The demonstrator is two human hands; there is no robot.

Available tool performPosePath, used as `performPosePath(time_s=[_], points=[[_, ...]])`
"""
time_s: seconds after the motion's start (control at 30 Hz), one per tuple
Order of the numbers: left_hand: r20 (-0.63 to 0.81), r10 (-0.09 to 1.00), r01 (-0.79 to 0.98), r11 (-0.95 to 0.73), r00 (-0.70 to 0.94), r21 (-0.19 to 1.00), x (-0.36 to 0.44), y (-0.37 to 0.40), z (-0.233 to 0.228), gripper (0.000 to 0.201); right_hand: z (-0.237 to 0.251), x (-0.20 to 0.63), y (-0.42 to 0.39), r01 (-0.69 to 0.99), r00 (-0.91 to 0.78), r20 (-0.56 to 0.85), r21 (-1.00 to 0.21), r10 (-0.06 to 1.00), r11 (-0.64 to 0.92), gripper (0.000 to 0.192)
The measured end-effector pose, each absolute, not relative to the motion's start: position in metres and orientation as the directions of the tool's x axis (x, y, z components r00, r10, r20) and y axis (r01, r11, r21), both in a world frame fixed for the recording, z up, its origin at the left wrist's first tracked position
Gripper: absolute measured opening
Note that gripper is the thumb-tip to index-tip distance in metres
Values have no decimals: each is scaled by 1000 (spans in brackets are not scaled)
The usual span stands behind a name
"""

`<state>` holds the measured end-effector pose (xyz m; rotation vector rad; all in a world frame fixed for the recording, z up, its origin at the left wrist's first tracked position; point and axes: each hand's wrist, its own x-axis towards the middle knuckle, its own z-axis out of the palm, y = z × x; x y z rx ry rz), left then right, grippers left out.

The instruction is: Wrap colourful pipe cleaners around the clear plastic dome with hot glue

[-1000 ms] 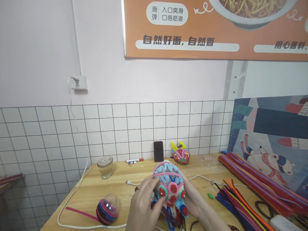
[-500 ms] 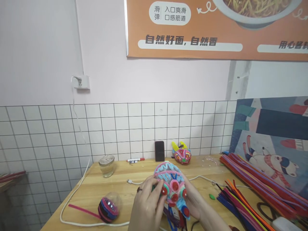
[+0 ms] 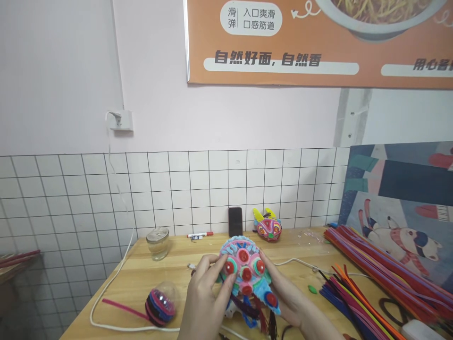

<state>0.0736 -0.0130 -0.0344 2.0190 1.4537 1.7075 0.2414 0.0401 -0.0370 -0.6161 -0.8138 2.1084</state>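
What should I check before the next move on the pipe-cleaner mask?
1. Both hands on mask: ok. Left hand and right hand cup the pipe-cleaner mask.
2. Mask off the table: ok.
3. Red discs facing camera: ok.
4. White cable clear of the hands: cannot tell, it runs under them.
5. Loose pipe cleaners within reach on the right: ok.

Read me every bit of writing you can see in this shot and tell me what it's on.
"滑弹" on the orange poster, in its white bubble.
"入口爽滑" and "口感筋道" in the same bubble.
"自然好面, 自然香" on the poster's white bar.
"用心..." at the poster's right edge, cut off, rest unreadable.
Red and white marker: print too small to read.
The pipe-cleaner mask in both hands shows no text.
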Motion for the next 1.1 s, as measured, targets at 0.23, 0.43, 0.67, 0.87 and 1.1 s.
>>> performPosePath(time_s=[0.23,0.43,0.67,0.87,1.1], points=[[586,802,478,-472,-115,740,74,-13,-28,23,-42,240,44,-433,-577,-184,-757,796,-489,57],[522,844,427,-431,-121,795,71,-9,-29,26,-43,239,45,-377,-532,-243,-790,811,-483,55],[478,872,376,-412,-100,830,70,-6,-33,34,-46,238,42,-296,-519,-311,-809,796,-508,54],[399,911,145,-383,-104,912,65,-8,-28,42,-51,244,46,-222,-612,-329,-801,719,-556,79],[430,900,130,-419,-74,899,58,-9,-25,45,-59,247,53,-225,-676,-285,-798,679,-558,84]])
